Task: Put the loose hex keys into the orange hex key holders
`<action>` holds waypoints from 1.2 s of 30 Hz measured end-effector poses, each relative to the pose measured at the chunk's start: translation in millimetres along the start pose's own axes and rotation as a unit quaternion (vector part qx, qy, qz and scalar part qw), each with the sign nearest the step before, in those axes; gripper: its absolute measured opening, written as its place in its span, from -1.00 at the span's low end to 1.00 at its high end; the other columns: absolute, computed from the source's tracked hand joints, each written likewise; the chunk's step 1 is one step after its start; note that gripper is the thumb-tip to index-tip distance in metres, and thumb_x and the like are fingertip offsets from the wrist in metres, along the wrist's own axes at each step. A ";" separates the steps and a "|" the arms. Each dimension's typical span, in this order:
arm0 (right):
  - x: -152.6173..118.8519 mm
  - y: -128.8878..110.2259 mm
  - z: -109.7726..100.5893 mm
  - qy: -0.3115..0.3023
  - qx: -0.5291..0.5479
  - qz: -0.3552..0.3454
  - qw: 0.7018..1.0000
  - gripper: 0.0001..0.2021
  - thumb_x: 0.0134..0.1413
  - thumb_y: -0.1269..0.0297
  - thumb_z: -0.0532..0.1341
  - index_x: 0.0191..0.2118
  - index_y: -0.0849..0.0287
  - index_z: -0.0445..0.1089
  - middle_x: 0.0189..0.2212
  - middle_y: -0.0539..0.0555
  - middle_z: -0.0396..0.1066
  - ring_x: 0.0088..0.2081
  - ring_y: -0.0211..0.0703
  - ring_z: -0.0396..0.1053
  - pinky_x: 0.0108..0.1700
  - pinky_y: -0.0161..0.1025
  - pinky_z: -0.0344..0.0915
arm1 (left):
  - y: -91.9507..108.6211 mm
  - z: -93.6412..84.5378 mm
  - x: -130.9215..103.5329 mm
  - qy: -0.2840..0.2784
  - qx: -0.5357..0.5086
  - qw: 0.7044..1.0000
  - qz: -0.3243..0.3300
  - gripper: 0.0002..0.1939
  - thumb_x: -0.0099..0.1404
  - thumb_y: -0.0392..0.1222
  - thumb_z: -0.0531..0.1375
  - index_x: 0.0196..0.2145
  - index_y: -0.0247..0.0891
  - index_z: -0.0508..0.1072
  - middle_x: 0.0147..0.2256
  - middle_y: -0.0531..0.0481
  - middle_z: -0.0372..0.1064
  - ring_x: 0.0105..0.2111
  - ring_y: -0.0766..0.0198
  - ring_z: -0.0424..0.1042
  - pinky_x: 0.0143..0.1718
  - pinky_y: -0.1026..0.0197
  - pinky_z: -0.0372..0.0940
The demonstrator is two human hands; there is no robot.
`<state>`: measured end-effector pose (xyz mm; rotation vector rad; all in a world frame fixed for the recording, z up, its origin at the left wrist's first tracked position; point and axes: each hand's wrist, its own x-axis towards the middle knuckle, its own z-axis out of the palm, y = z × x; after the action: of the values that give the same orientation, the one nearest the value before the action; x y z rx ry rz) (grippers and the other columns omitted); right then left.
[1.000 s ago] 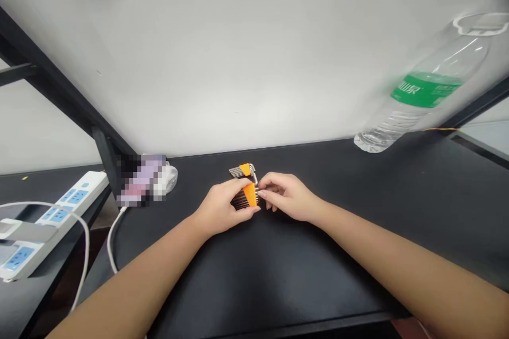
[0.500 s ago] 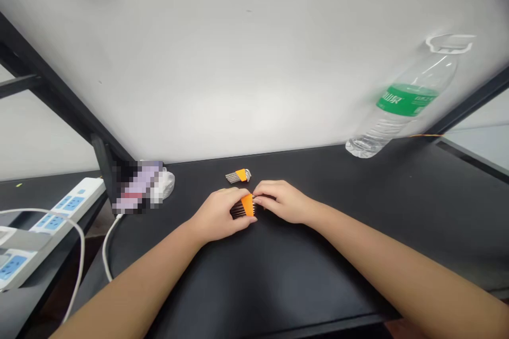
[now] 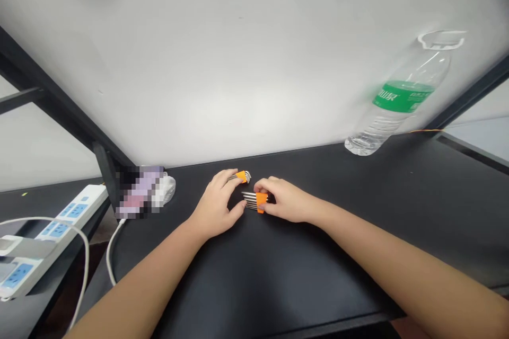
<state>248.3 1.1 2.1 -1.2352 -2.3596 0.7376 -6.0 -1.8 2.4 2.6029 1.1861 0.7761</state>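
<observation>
**Two hex key sets, one at each hand**

My right hand (image 3: 288, 202) rests on the black surface (image 3: 278, 275) with its grip closed on the nearer hex key set (image 3: 256, 201), fingers on the orange holder, the metal keys fanning out to the left. My left hand (image 3: 217, 206) is loosely open, its fingertips touching the farther hex key set (image 3: 240, 176), which lies flat just behind the first. A clear water bottle (image 3: 397, 100) stands well off to the right; a power strip (image 3: 47, 233) sits far left.
</observation>
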 end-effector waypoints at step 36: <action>4.5 -3.5 27.8 0.018 -0.284 -0.122 0.951 -0.53 0.32 0.44 0.07 0.29 0.45 0.33 0.30 0.46 0.26 0.29 0.30 0.27 0.28 0.20 0.25 | 4.6 3.4 3.4 -0.123 0.121 0.985 0.027 -0.69 0.46 -0.09 0.15 0.11 -0.06 0.48 0.17 -0.04 0.43 0.22 -0.03 0.36 0.26 -0.19 0.24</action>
<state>228.5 -4.5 -17.4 -1.1038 -2.7234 -0.0593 0.6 -2.2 2.5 2.8314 1.2065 0.3200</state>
